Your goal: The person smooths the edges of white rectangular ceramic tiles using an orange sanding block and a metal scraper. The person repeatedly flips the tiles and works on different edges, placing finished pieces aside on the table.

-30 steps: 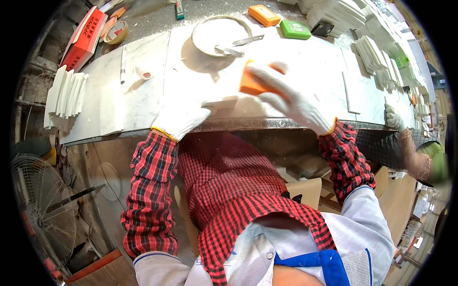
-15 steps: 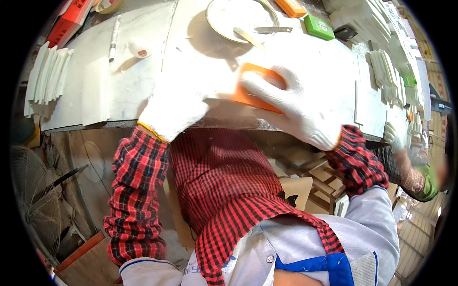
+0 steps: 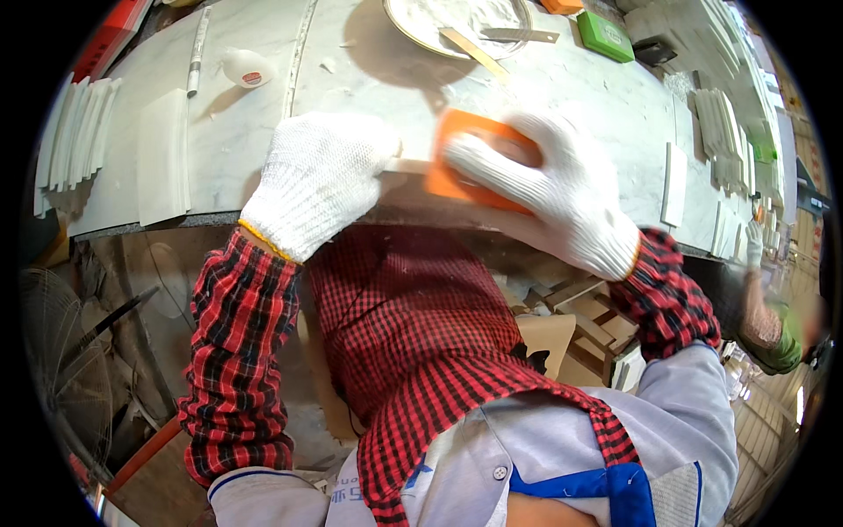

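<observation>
Both my hands wear white knitted gloves with yellow-edged cuffs. My left hand (image 3: 320,176), at the table's near edge, has its fingers closed on one end of a thin pale strip (image 3: 411,165); most of the strip is out of sight. My right hand (image 3: 571,189) is wrapped round an orange block (image 3: 452,132) with an opening through it, thumb along its near side. Motion slightly blurs the block. It sits at the strip's right side; whether it touches the strip, I cannot tell.
Beyond my hands stands a round bowl of white paste (image 3: 421,22) with two flat blades across its rim. A green box (image 3: 606,37) is to its right. White slabs (image 3: 79,132) stand at far left, near a small white bottle (image 3: 248,68). A co-worker's arm (image 3: 760,307) shows far right.
The view has shifted a little, and the table looks less glaring. My hands keep their grips on the strip and the orange block. The co-worker's gloved hand at right has moved away from me.
</observation>
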### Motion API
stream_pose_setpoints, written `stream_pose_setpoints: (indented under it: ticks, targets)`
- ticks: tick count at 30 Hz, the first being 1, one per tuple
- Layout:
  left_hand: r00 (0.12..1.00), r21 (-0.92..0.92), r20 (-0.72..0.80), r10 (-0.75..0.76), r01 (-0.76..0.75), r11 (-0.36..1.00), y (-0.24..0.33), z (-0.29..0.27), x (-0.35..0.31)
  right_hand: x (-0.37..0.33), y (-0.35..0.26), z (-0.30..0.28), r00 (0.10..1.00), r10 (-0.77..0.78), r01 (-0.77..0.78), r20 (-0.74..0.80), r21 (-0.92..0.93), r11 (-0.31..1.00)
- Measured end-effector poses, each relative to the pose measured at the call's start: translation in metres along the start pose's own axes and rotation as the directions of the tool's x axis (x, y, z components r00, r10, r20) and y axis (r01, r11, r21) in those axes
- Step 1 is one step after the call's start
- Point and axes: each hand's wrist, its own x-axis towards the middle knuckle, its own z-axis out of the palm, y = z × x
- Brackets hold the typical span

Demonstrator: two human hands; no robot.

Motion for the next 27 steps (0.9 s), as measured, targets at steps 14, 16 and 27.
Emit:
stream_pose_setpoints:
  ticks: [14, 16, 27]
  targets:
    - [1.0, -0.041, -0.027, 0.012, -0.013, 0.999, 0.0, 0.005, 0.003, -0.003, 0.003, -0.006, 0.998, 0.008, -0.005, 0.059, -0.042, 0.999]
    - [0.998, -0.018, -0.029, -0.053, 0.053, 0.998, 0.002, 0.003, 0.0, 0.012, -0.002, 0.007, 0.999, -0.037, 0.037, 0.016, -0.028, 0.999]
    - [0.995, -0.019, -0.102, -0.014, 0.013, 1.0, 0.004, 0.009, -0.001, 0.009, -0.008, 0.004, 0.997, -0.023, 0.021, 0.071, 0.025, 0.999]
